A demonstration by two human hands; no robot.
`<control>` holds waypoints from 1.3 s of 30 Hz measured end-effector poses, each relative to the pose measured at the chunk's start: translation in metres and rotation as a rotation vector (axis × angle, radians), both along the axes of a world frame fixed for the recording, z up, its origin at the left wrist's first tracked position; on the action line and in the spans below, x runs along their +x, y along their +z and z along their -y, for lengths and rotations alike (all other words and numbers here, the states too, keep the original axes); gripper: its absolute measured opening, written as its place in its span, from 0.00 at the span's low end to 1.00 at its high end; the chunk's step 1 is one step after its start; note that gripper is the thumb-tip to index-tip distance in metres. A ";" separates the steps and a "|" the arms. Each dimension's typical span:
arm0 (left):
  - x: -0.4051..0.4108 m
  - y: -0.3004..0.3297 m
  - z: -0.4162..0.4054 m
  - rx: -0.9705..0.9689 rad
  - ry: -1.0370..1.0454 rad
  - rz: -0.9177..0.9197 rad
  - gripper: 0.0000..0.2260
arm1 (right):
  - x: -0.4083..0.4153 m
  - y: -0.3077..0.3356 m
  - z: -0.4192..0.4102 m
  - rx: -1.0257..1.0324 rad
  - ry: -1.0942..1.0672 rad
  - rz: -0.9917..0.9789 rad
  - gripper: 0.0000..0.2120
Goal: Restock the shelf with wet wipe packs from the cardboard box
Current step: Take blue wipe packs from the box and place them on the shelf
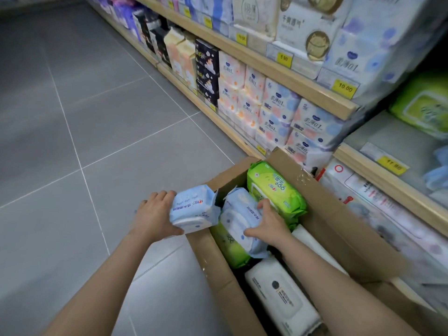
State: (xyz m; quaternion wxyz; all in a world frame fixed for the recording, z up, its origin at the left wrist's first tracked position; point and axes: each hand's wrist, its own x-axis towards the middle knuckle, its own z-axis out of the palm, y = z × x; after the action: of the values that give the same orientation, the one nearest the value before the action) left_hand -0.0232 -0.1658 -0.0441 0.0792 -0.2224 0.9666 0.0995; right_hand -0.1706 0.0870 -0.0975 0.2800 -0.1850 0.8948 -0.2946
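Observation:
An open cardboard box (349,214) stands on the floor against the shelf (378,175). My left hand (155,214) grips a light blue wet wipe pack (194,209) held over the box's left rim. My right hand (269,224) is closed on a second light blue pack (240,219) inside the box. Behind it lies a green wet wipe pack (276,187), another green pack (230,246) lies underneath, and a white pack (278,294) sits at the near end.
Grey tiled floor (84,141) stretches to the left. Wooden shelves on the right carry tissue and pad packs with yellow price tags (344,88). A green pack (426,103) rests on the right shelf level above the box.

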 end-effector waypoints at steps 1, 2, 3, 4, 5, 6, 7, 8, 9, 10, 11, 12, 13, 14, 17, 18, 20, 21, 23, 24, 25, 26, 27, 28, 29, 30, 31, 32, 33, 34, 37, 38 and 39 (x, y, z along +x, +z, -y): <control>0.000 0.002 -0.002 -0.006 -0.007 0.000 0.39 | -0.003 0.010 -0.009 0.006 0.023 -0.016 0.33; -0.002 0.006 -0.005 -0.011 -0.018 -0.004 0.39 | -0.007 0.023 -0.020 0.014 0.038 -0.038 0.32; -0.004 0.010 -0.008 -0.013 -0.023 -0.009 0.39 | -0.011 0.036 -0.030 0.022 0.048 -0.055 0.32; -0.007 0.013 -0.010 -0.017 -0.024 -0.015 0.39 | -0.015 0.051 -0.039 0.029 0.049 -0.075 0.32; -0.010 0.017 -0.015 -0.019 -0.029 -0.031 0.39 | -0.017 0.068 -0.050 0.032 0.040 -0.102 0.32; -0.015 0.021 -0.020 -0.019 -0.038 -0.050 0.38 | -0.020 0.084 -0.062 0.032 0.032 -0.138 0.32; -0.022 0.025 -0.027 -0.014 -0.049 -0.080 0.38 | -0.022 0.099 -0.073 0.030 0.029 -0.185 0.32; -0.029 0.030 -0.034 -0.009 -0.066 -0.111 0.38 | -0.024 0.113 -0.085 0.031 0.031 -0.236 0.33; -0.038 0.037 -0.042 -0.004 -0.091 -0.139 0.38 | -0.025 0.128 -0.097 0.036 0.030 -0.281 0.33; -0.047 0.044 -0.050 0.001 -0.117 -0.162 0.39 | -0.026 0.141 -0.108 0.041 0.025 -0.314 0.33; -0.055 0.052 -0.059 0.006 -0.145 -0.187 0.40 | -0.026 0.154 -0.120 0.045 0.013 -0.340 0.33; -0.064 0.061 -0.070 0.010 -0.177 -0.213 0.41 | -0.027 0.167 -0.133 0.052 -0.004 -0.367 0.34; -0.072 0.069 -0.080 0.011 -0.212 -0.235 0.42 | -0.027 0.179 -0.146 0.060 -0.022 -0.392 0.34; -0.081 0.078 -0.091 0.013 -0.245 -0.250 0.42 | -0.027 0.192 -0.159 0.068 -0.040 -0.421 0.34; -0.105 0.100 -0.123 0.021 -0.321 -0.288 0.42 | -0.030 0.224 -0.199 0.093 -0.104 -0.526 0.35; -0.112 0.106 -0.132 0.020 -0.350 -0.310 0.43 | -0.031 0.234 -0.212 0.100 -0.126 -0.568 0.35; -0.126 0.118 -0.152 0.001 -0.402 -0.342 0.45 | -0.036 0.251 -0.236 0.122 -0.160 -0.650 0.35; -0.132 0.124 -0.162 -0.013 -0.424 -0.351 0.45 | -0.040 0.258 -0.246 0.138 -0.175 -0.692 0.35; -0.143 0.132 -0.180 -0.047 -0.469 -0.369 0.44 | -0.047 0.269 -0.265 0.169 -0.201 -0.775 0.35; -0.148 0.135 -0.188 -0.061 -0.491 -0.378 0.44 | -0.051 0.272 -0.274 0.189 -0.216 -0.809 0.35; -0.153 0.136 -0.196 -0.069 -0.509 -0.386 0.43 | -0.055 0.273 -0.281 0.216 -0.228 -0.840 0.34; -0.158 0.136 -0.203 -0.070 -0.521 -0.393 0.43 | -0.060 0.273 -0.289 0.253 -0.237 -0.872 0.33; -0.162 0.136 -0.209 -0.068 -0.530 -0.398 0.43 | -0.065 0.272 -0.295 0.292 -0.247 -0.905 0.33; -0.165 0.136 -0.216 -0.069 -0.538 -0.399 0.42 | -0.072 0.270 -0.302 0.326 -0.261 -0.933 0.32; -0.169 0.135 -0.221 -0.076 -0.548 -0.398 0.41 | -0.079 0.268 -0.308 0.343 -0.280 -0.947 0.32; -0.173 0.133 -0.227 -0.082 -0.558 -0.396 0.41 | -0.086 0.267 -0.313 0.349 -0.300 -0.945 0.32; -0.176 0.132 -0.231 -0.085 -0.565 -0.394 0.41 | -0.094 0.265 -0.318 0.356 -0.319 -0.930 0.32; -0.180 0.129 -0.234 -0.086 -0.569 -0.391 0.40 | -0.100 0.262 -0.322 0.379 -0.331 -0.908 0.32; -0.183 0.126 -0.237 -0.087 -0.574 -0.388 0.40 | -0.106 0.258 -0.325 0.417 -0.337 -0.883 0.32; -0.186 0.121 -0.239 -0.088 -0.580 -0.386 0.40 | -0.109 0.254 -0.326 0.463 -0.343 -0.868 0.31; -0.194 0.110 -0.243 -0.097 -0.595 -0.372 0.41 | -0.112 0.235 -0.323 0.606 -0.357 -0.977 0.30; -0.196 0.107 -0.245 -0.101 -0.602 -0.371 0.41 | -0.112 0.228 -0.321 0.662 -0.365 -1.036 0.31; -0.197 0.105 -0.247 -0.105 -0.607 -0.369 0.41 | -0.110 0.220 -0.319 0.698 -0.389 -1.074 0.34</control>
State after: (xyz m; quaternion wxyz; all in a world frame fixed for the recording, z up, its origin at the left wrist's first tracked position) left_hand -0.2200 0.0813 0.0612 -0.0824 0.0930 0.9904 0.0604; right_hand -0.2809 0.4061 0.1225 -0.2190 -0.0400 0.9698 0.1001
